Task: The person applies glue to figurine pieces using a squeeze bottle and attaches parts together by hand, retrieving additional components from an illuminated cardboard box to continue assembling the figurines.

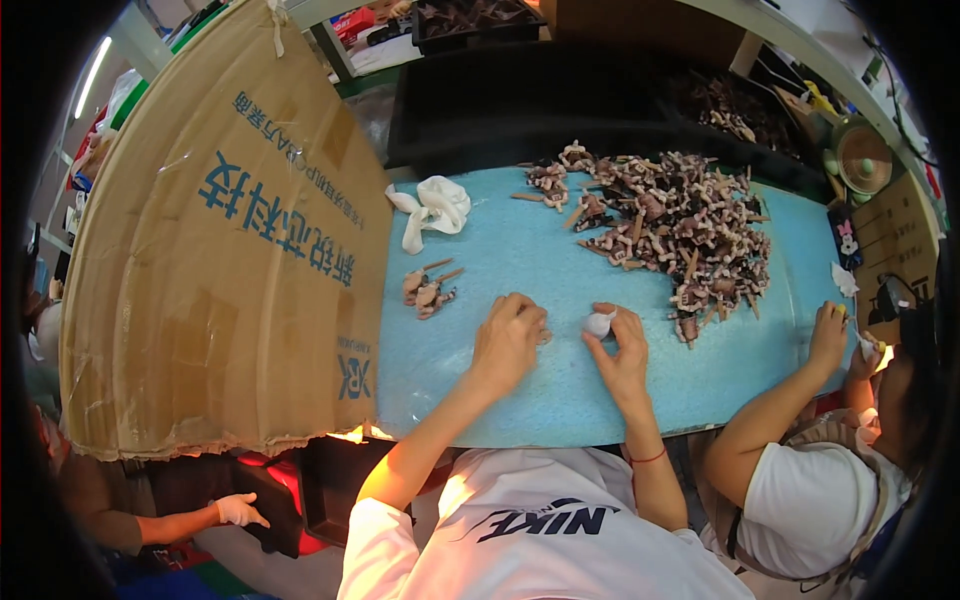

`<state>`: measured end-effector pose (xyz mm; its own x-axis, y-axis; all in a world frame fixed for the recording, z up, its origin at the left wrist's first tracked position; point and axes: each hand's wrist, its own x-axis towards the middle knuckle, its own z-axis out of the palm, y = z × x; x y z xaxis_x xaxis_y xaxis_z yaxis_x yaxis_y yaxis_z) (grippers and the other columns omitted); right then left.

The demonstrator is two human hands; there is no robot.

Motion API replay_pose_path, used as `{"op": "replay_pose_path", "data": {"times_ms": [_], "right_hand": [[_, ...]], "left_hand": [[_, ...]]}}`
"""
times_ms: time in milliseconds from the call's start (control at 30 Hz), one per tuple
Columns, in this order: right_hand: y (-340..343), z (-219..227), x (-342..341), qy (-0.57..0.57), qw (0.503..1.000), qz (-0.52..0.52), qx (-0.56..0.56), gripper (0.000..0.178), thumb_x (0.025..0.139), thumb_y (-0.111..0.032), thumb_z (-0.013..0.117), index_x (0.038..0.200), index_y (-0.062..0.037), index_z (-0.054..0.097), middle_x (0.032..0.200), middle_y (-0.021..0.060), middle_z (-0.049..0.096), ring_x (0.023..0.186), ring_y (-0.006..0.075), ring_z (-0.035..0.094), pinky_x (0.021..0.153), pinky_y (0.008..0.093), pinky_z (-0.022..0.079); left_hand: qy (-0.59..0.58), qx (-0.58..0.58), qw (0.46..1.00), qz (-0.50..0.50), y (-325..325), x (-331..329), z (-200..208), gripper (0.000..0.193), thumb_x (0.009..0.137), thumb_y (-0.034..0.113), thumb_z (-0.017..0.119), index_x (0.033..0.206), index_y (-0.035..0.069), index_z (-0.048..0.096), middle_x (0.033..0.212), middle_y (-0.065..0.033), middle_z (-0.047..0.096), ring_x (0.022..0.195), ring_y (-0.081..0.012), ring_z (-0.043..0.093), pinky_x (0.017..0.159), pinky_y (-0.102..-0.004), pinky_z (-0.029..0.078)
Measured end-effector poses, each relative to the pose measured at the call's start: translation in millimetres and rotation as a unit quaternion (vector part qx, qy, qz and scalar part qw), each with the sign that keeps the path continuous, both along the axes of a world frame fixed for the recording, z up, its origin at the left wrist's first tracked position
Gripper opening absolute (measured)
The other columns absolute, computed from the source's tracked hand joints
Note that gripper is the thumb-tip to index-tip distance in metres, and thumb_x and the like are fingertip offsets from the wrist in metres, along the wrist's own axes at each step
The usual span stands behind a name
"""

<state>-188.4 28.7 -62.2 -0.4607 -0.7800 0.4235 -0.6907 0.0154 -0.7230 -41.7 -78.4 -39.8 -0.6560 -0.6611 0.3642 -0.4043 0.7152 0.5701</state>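
Observation:
Above the blue work mat (480, 400), my left hand (505, 345) is closed in a pinch. A small pinkish-brown bit shows at its fingertips, mostly hidden, so its kind is unclear. My right hand (625, 360) grips a small white wad (598, 324), which looks like cloth, between thumb and fingers. The hands are a short gap apart. Left of them lie a few small painted figures (428, 292) with tan stick-like parts. Farther right spreads a big heap of similar figures (680, 215) in pink, white and dark brown.
A tall cardboard sheet (220, 260) walls off the left side. A crumpled white cloth (435, 212) lies on the mat near it. Black trays (530, 110) stand behind the mat. At right a co-worker's hand (828, 335) works close by; another person's hand (242, 510) shows lower left.

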Motion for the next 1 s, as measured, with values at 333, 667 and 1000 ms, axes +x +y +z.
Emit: {"op": "replay_pose_path", "data": {"times_ms": [333, 667, 1000], "right_hand": [[2.0, -4.6, -0.7, -0.048, 0.998, -0.008, -0.037, 0.031, 0.067, -0.002, 0.067, 0.096, -0.0021, 0.058, 0.097, 0.0114, 0.060, 0.089, 0.0284, 0.055, 0.076, 0.0345, 0.044], [4.4, -2.8, -3.7, -0.090, 0.995, -0.026, -0.032, 0.026, 0.071, -0.002, 0.066, 0.097, -0.0027, 0.060, 0.094, 0.0124, 0.061, 0.083, 0.0234, 0.060, 0.069, 0.0300, 0.047], [3.6, -0.3, -1.2, -0.070, 0.996, 0.004, -0.046, 0.025, 0.069, 0.001, 0.065, 0.092, -0.0004, 0.057, 0.093, 0.0136, 0.060, 0.086, 0.0304, 0.056, 0.072, 0.0356, 0.045]], "left_hand": [[0.119, 0.074, 0.988, 0.065, -89.5, -96.6, -1.6, 0.018, 0.081, 0.016, 0.056, 0.085, 0.000, 0.062, 0.081, -0.0145, 0.064, 0.070, -0.0282, 0.063, 0.063, -0.0348, 0.048], [-0.036, 0.095, 0.987, 0.127, -98.7, -133.1, -9.1, 0.021, 0.076, 0.020, 0.062, 0.090, 0.004, 0.062, 0.075, -0.0108, 0.064, 0.073, -0.0288, 0.062, 0.063, -0.0375, 0.048], [-0.063, -0.041, 0.993, 0.085, -99.7, -128.5, 8.1, 0.018, 0.074, 0.006, 0.060, 0.092, 0.003, 0.061, 0.080, -0.0160, 0.064, 0.076, -0.0312, 0.062, 0.063, -0.0411, 0.047]]}}
